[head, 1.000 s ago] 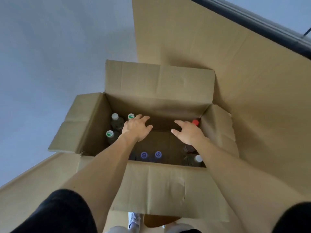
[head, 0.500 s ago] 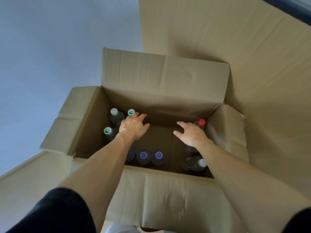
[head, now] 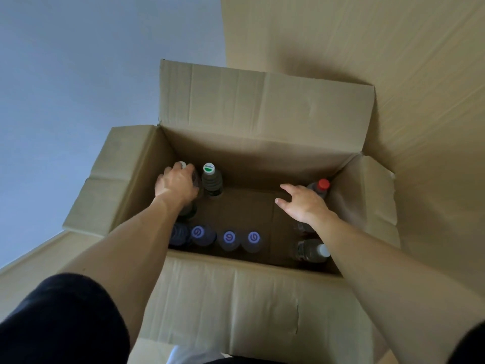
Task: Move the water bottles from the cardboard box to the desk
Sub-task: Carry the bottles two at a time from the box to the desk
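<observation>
Left hand [head: 176, 183]: reaches into the cardboard box [head: 262, 151] at its far-left corner, fingers curled over the shoulder of the white-capped bottle [head: 182, 165], gripping it just below the cap. Right hand [head: 301, 202]: inside the box near the right wall, fingers spread and loosely extended, holding nothing; it sits just beside the red-capped bottle [head: 322, 186] in the far-right corner, and contact cannot be confirmed

Bottle orientation: all bottles stand upright on the box floor, long axis vertical, caps pointing up toward the camera. The green-capped bottle [head: 210, 177] stands just right of the left hand against the far wall. A row of 3 purple-capped bottles [head: 227, 238] lines the near wall, with 1 more dark bottle at the near-left corner, partly hidden by the left forearm. A white-capped bottle [head: 312, 250] stands at the near-right corner, tilted slightly right

The box has all 4 flaps folded open. A flat cardboard sheet [head: 393, 61] lies beneath and behind it
</observation>
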`<state>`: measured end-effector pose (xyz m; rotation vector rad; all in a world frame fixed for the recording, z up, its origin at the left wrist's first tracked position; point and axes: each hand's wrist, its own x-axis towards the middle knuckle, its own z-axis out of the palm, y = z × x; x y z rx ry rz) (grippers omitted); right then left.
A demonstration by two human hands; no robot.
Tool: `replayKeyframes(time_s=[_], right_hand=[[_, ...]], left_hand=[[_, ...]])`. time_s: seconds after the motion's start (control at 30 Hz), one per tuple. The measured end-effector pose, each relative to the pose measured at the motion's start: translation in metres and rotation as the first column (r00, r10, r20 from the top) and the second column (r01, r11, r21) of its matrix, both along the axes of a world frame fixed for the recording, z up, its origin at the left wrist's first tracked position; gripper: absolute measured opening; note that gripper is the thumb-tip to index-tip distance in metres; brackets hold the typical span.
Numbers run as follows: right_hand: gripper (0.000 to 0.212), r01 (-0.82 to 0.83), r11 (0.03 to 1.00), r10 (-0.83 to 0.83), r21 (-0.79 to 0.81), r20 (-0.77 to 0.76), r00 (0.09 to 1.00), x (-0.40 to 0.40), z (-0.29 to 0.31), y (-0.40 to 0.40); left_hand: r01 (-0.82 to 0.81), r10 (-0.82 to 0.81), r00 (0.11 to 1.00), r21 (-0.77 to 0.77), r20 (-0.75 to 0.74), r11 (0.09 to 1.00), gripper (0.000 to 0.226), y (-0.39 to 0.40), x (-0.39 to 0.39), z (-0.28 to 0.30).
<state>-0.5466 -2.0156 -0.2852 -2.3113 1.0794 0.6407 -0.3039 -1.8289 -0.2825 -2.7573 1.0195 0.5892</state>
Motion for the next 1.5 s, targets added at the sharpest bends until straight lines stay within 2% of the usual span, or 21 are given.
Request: replayKeyframes(time_s=[0.13,0.3,0.43,0.67,1.03,1.2,1.4,1.5], right_hand=[[0.061,-0.010,1.000,0.010,-0.003,0.003,1.000,0.005,0.002,0.002],[0.060,-0.005,1.000,0.006,-0.004,0.012,1.000,0.004,0.005,0.004],[0.061,0.028,1.000,-0.028,-0.006,0.023,0.999,-0.004,0.008,0.000],[0.060,0.059,0.998,-0.059,-0.009,0.023,0.998,-0.016,0.011,-0.005],[0.063,0.124,0.992,-0.123,-0.008,0.068,0.990,-0.034,0.014,-0.010],[0.064,0.148,0.989,-0.145,-0.026,0.085,0.986,-0.043,0.018,-0.009],[0.064,0.154,0.988,-0.152,-0.013,0.093,0.984,-0.052,0.021,-0.013],[0.064,0.151,0.988,-0.150,-0.006,0.085,0.985,-0.051,0.020,-0.012]], left_hand=[[-0.002,0.005,0.999,0.075,-0.035,0.997,0.055,0.006,0.004,-0.005],[-0.010,0.029,0.996,0.222,-0.082,0.975,0.032,0.009,0.003,-0.014],[0.015,0.002,0.998,0.264,-0.063,0.964,0.028,0.016,0.003,-0.024],[0.173,-0.173,0.985,0.153,-0.014,0.973,0.021,-0.006,-0.017,-0.015],[0.376,-0.384,0.916,-0.086,-0.114,0.923,0.021,-0.098,-0.097,-0.019],[0.374,-0.387,0.908,-0.107,-0.160,0.921,0.023,-0.119,-0.117,-0.037],[0.344,-0.367,0.911,-0.143,-0.188,0.928,0.032,-0.113,-0.103,-0.051],[0.334,-0.356,0.905,-0.129,-0.232,0.934,0.045,-0.108,-0.096,-0.052]])
